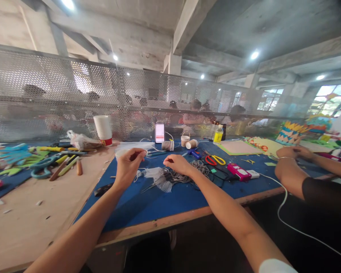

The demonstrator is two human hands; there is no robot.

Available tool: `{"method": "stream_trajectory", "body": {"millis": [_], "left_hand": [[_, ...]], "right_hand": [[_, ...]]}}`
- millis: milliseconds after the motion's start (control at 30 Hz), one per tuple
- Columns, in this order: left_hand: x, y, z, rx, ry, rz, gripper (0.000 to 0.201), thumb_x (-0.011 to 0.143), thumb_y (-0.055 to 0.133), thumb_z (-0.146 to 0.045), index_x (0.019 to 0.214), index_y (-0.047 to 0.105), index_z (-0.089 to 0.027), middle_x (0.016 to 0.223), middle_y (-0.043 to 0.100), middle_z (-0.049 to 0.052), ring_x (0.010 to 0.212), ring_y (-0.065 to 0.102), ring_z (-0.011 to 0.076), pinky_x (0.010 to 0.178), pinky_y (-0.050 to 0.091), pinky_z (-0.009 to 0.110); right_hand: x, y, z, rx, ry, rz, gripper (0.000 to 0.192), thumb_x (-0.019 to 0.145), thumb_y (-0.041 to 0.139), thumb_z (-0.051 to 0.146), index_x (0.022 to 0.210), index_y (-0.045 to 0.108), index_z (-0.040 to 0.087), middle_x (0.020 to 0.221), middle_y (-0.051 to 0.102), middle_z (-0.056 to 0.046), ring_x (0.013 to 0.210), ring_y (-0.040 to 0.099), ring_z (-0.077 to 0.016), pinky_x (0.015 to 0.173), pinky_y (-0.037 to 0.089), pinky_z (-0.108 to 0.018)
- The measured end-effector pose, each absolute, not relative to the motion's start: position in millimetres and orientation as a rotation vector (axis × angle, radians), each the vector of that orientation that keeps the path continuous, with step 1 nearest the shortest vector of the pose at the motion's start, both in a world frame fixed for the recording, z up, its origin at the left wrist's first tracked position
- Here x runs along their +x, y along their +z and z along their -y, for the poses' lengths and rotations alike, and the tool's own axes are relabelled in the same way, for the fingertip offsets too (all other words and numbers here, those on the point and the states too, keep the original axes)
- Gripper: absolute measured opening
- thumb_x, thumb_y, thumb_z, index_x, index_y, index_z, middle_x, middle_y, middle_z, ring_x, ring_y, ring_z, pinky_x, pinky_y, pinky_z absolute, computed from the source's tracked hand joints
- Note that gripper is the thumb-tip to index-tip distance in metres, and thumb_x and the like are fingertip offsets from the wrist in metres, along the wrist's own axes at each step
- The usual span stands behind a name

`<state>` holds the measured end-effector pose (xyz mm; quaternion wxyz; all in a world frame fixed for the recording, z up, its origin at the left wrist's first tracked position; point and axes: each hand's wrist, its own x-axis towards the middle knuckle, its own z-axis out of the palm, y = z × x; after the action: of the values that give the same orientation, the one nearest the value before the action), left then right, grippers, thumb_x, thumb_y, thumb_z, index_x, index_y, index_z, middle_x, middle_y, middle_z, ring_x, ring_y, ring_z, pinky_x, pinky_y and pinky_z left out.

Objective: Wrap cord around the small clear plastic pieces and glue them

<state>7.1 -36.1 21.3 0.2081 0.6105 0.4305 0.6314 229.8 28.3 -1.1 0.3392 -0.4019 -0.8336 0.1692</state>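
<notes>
A: Start close in. What lies nearest the wearer?

B: The blue-covered surface (pixel 144 212). On it, taking the pale bundle of fine strands (pixel 162 180) as the dial's hub, a dark object (pixel 103 189) sits at nine o'clock. I can't make out what it is.

A: And the grey cord (pixel 199 170)?

B: Heaped loosely near three, just beside the bundle and partly behind the right forearm.

A: Where are the hands?

B: The left hand (pixel 130 163) is raised at ten, thumb and fingertips drawn into a pinch. The right hand (pixel 177 163) is between one and two, its fingertips together too. They're apart, facing one another. Whether a thin strand runs between them, I can't tell.

A: So which step is this?

B: Fine fingertip handling above the strands, I'd judge. The next move would call for a steady, light pinch, with both wrists kept off the loose loops.

A: Further out?

B: A pink device (pixel 238 172) at three, scissors (pixel 214 160) toward half past two, then a wound spool (pixel 167 146) at twelve.

A: Past that?

B: A lit phone (pixel 159 132), upright at twelve, and behind it a perforated metal screen (pixel 136 87).
</notes>
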Motion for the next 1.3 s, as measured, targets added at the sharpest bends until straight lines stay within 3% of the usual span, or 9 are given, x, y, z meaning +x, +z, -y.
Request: {"method": "stream_trajectory", "body": {"millis": [200,333,600,1133,1300], "left_hand": [[9,20,36,1.707,1.587,-1.12,0.02,0.076,0.069,-0.036,0.084,0.072,-0.018,0.061,0.06,0.0,0.052,0.046,0.0111,0.047,0.031,0.022],[12,14,35,1.772,1.514,-1.066,0.022,0.075,0.072,-0.037,0.085,0.073,-0.017,0.062,0.061,0.001,0.054,0.048,0.0118,0.047,0.031,0.022],[13,10,34,1.765,1.482,-1.068,0.024,0.076,0.072,-0.038,0.087,0.072,-0.017,0.062,0.062,0.0,0.049,0.044,0.0097,0.044,0.029,0.022],[9,10,26,1.516,1.477,-1.02,0.028,0.072,0.076,-0.041,0.082,0.071,-0.015,0.068,0.067,0.002,0.066,0.059,0.0144,0.067,0.047,0.025],[3,7,23,1.379,1.34,-0.924,0.025,0.077,0.074,-0.037,0.086,0.072,-0.014,0.072,0.068,0.003,0.067,0.058,0.0111,0.061,0.045,0.018]], "right_hand": [[199,21,-5,-0.65,0.897,1.825,0.036,0.088,0.056,0.048,0.11,0.066,0.021,0.091,0.069,-0.004,0.08,0.064,-0.0147,0.077,0.049,-0.027],[185,23,4,-0.644,0.885,1.741,0.029,0.085,0.06,0.047,0.095,0.068,0.021,0.085,0.067,-0.003,0.08,0.063,-0.0154,0.078,0.049,-0.027],[187,19,8,-0.683,0.658,1.837,0.024,0.086,0.06,0.044,0.087,0.065,0.021,0.084,0.065,-0.003,0.08,0.06,-0.0158,0.078,0.047,-0.028],[202,21,-11,-0.682,0.643,1.667,0.029,0.086,0.059,0.046,0.085,0.061,0.017,0.074,0.063,-0.001,0.071,0.059,-0.0147,0.071,0.047,-0.027],[209,24,-19,-0.67,0.736,1.624,0.027,0.084,0.063,0.044,0.083,0.062,0.016,0.072,0.063,-0.001,0.07,0.06,-0.0141,0.073,0.047,-0.027]]}}
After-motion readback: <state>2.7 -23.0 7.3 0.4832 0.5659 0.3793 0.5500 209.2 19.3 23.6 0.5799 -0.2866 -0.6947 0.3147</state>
